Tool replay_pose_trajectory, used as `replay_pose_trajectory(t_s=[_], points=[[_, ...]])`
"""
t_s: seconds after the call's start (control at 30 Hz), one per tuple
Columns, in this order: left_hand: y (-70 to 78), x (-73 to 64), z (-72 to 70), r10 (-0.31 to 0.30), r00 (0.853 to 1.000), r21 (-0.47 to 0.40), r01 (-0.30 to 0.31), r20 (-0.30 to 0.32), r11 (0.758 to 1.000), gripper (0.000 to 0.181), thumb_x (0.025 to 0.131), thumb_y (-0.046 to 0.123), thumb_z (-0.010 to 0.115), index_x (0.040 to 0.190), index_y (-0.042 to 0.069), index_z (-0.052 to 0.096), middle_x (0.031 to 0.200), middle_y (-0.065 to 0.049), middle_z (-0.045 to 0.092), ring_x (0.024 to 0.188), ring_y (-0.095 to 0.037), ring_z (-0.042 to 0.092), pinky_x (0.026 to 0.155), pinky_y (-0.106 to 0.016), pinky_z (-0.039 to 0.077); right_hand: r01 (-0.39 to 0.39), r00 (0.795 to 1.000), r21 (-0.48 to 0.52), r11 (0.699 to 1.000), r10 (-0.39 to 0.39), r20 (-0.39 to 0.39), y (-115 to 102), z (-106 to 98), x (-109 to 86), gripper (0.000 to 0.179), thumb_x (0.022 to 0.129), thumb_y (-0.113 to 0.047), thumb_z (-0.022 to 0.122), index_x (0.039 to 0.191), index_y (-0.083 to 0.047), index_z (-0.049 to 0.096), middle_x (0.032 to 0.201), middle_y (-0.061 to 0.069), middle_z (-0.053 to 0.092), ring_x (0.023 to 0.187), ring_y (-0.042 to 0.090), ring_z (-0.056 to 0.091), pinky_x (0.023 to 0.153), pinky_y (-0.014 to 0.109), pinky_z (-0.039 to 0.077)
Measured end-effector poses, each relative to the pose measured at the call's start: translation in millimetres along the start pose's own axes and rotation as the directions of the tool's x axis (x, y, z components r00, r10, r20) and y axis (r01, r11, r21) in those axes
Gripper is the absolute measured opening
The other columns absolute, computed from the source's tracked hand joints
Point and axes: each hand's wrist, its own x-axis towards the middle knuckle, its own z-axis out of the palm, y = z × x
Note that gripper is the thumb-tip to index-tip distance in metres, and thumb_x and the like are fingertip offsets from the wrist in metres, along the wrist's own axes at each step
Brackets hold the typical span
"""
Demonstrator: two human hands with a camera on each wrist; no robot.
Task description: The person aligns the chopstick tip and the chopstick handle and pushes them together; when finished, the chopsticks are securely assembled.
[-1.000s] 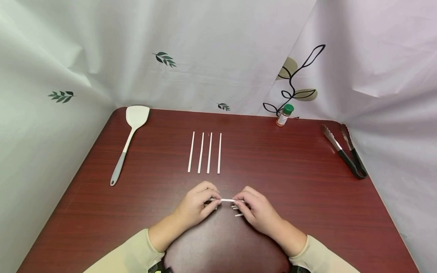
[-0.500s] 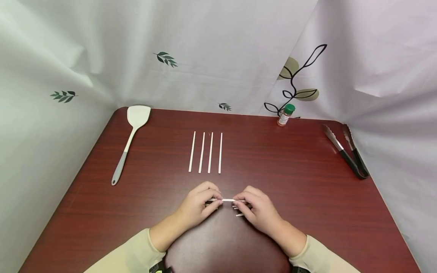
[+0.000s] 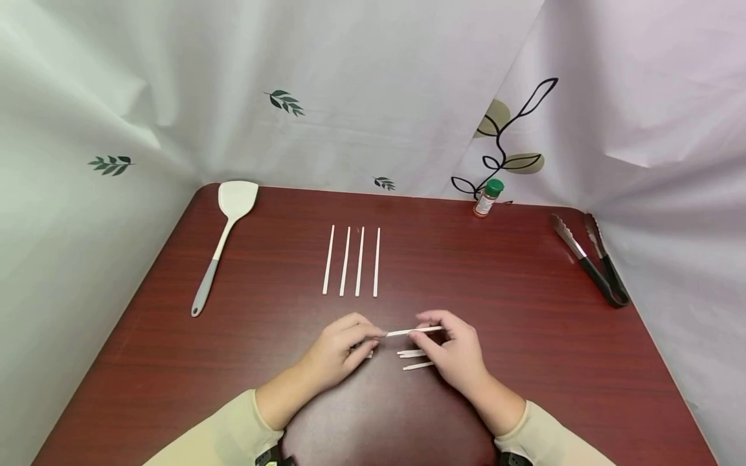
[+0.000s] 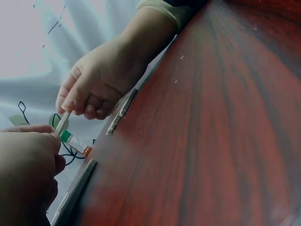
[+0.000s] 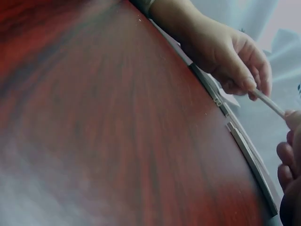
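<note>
A thin white stick [image 3: 402, 332] is held between both hands, a little above the dark red table. My left hand [image 3: 340, 346] pinches its left end between thumb and fingertips; the right wrist view shows this left hand [image 5: 230, 59] from across the table. Nearer its other end, my right hand [image 3: 457, 349] grips the stick, whose right tip passes behind the thumb. In the left wrist view the right hand [image 4: 106, 77] has its thumb on the stick [image 4: 62, 123]. Several short white sticks [image 3: 412, 353] lie under the right hand; other stick ends [image 3: 369, 355] show under the left.
Several long white sticks [image 3: 359, 262] lie side by side on the table [image 3: 495, 278] beyond the hands. A white spatula [image 3: 236, 200] with a grey handle lies at left. A green-capped spice jar [image 3: 486, 199] stands at the back, with black-handled tongs [image 3: 600, 272] at right.
My right hand has shifted right and slightly away, uncovering more of the short sticks. The held stick, level before, now slants up to the right. The left hand has barely moved.
</note>
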Motion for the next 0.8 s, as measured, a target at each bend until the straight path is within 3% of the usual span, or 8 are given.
replay_pose_trajectory(t_s=[0.07,0.17,0.33,0.47,0.63,0.8], points=[[-0.3,-0.2,0.4,0.012,1.0,-0.008,-0.012,-0.001,1.0,0.026,0.089,-0.002,0.079,0.112,0.011,0.077,0.098,0.002,0.067,0.083,-0.009,0.062,0.075,-0.019,0.051,-0.091,0.996,0.111,0.99,0.092,-0.006,-0.7,0.0,-0.7,0.032,0.081,0.01,0.087,0.107,0.006,0.069,0.088,0.004,0.076,0.075,0.009,0.07,0.066,0.022,0.056],[-0.4,-0.6,1.3,0.028,1.0,-0.016,-0.028,0.001,0.999,0.026,0.088,-0.002,0.08,0.111,0.011,0.077,0.096,0.003,0.068,0.081,-0.008,0.061,0.073,-0.017,0.05,-0.175,0.982,0.33,0.928,0.187,-0.006,-0.2,0.4,-0.2,0.043,0.081,0.021,0.079,0.115,0.017,0.054,0.09,0.009,0.075,0.077,0.01,0.07,0.068,0.021,0.057],[-0.8,-0.6,2.4,0.064,0.998,-0.052,-0.063,0.02,0.997,0.029,0.084,-0.004,0.083,0.111,0.006,0.078,0.105,-0.001,0.073,0.094,-0.013,0.07,0.085,-0.023,0.056,-0.183,0.966,0.547,0.817,0.254,-0.056,4.3,0.7,2.6,0.053,0.084,0.028,0.068,0.124,0.011,0.038,0.095,0.008,0.073,0.08,0.012,0.07,0.072,0.022,0.058],[-1.7,-0.7,2.7,0.113,0.992,-0.094,-0.107,0.061,0.99,0.031,0.083,-0.004,0.084,0.111,0.005,0.079,0.113,-0.005,0.076,0.105,-0.017,0.074,0.095,-0.028,0.057,-0.195,0.948,0.563,0.803,0.301,-0.1,7.2,0.8,4.0,0.057,0.09,0.023,0.066,0.134,0.001,0.037,0.095,0.01,0.07,0.076,0.013,0.069,0.069,0.023,0.058],[-2.5,-0.2,2.4,0.176,0.976,-0.172,-0.153,0.126,0.973,0.027,0.083,-0.004,0.083,0.108,0.006,0.08,0.117,-0.008,0.076,0.109,-0.017,0.074,0.096,-0.027,0.057,-0.226,0.932,0.563,0.795,0.345,-0.114,7.0,1.2,5.7,0.063,0.092,0.022,0.065,0.14,-0.002,0.033,0.094,0.01,0.069,0.073,0.014,0.067,0.067,0.025,0.058],[-2.4,-0.2,1.5,0.201,0.971,-0.156,-0.18,0.133,0.971,0.026,0.082,-0.002,0.087,0.105,0.007,0.08,0.115,-0.007,0.077,0.107,-0.017,0.074,0.097,-0.027,0.056,-0.241,0.933,0.561,0.792,0.348,-0.089,7.2,-0.8,7.9,0.061,0.091,0.023,0.065,0.139,0.003,0.033,0.092,0.008,0.068,0.071,0.015,0.066,0.067,0.026,0.058]])
